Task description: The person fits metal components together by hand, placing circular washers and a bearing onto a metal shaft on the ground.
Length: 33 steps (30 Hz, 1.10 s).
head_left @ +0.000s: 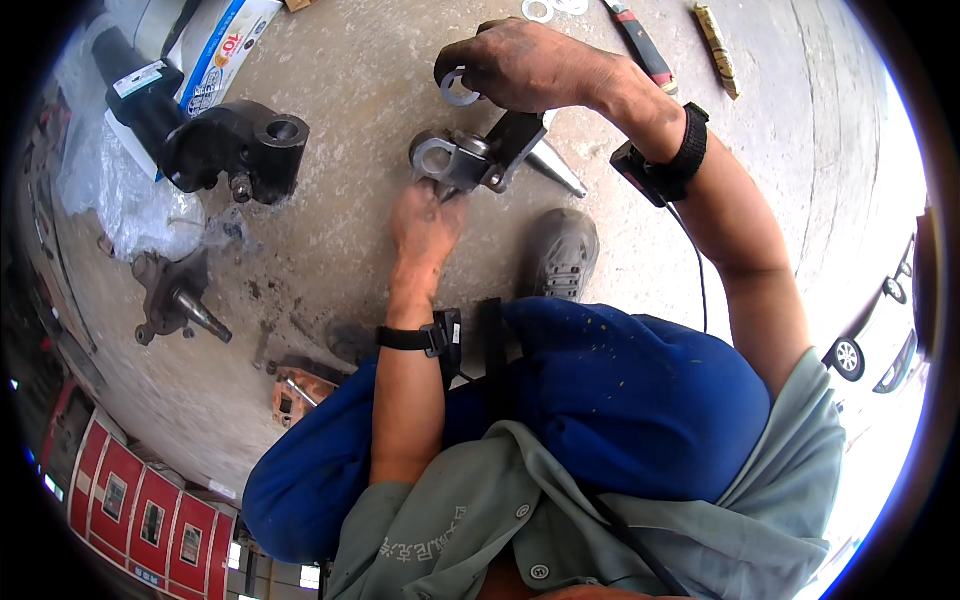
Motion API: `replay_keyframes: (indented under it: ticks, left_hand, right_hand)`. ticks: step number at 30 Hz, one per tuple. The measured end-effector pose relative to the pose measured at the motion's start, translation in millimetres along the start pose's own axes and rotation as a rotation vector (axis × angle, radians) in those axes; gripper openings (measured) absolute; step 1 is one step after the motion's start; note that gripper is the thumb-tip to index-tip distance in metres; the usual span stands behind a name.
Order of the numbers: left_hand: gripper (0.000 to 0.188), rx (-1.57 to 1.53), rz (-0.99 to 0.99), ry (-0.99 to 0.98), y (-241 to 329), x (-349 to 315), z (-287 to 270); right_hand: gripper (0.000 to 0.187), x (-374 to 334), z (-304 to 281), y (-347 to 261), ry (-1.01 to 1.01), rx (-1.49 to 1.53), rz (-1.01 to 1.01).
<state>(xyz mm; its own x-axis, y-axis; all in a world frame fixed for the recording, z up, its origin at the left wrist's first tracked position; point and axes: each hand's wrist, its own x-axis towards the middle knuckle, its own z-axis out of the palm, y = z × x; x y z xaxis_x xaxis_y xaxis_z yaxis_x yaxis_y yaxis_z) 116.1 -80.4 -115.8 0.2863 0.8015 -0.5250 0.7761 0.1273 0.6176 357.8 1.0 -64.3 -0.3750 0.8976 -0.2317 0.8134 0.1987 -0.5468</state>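
Observation:
My right hand (530,66) is closed, pinching a flat metal ring washer (447,92) between thumb and fingers, just above a dark steering knuckle (462,166). The knuckle rests on the concrete floor in front of me; its round eye faces up-left and its bright tapered spindle (556,167) points to the right. My left hand (428,222) is closed at the knuckle's near side, below the eye. Its fingertips are partly hidden against the metal. More flat washers (538,10) lie on the floor beyond my right hand.
A black axle end (235,150) lies at the left beside a white and blue box (228,50) and clear plastic film (150,215). Nearer is a second knuckle (180,298). A red-and-black-handled tool (645,45) and a yellowish stick (717,50) lie far right. My shoe (562,255) stands close to the knuckle.

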Motion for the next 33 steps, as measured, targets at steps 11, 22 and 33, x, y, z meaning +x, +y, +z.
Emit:
replay_keyframes:
  ticks: [11, 22, 33]
  left_hand:
    - [0.039, 0.016, -0.094, -0.028, 13.5, -4.1, -8.6]
    - [0.038, 0.02, -0.103, -0.042, 14.7, -5.5, -10.3]
    - [0.037, 0.02, -0.075, -0.033, 16.1, -5.3, -6.8]
  right_hand:
    - [0.033, 8.5, -6.1, -11.4, -0.162, -0.054, -0.046]
    - [0.026, 16.3, 1.5, -14.0, -0.241, -0.051, -0.015]
    - [0.038, 11.7, 15.8, -3.1, 0.049, 0.036, -0.111]
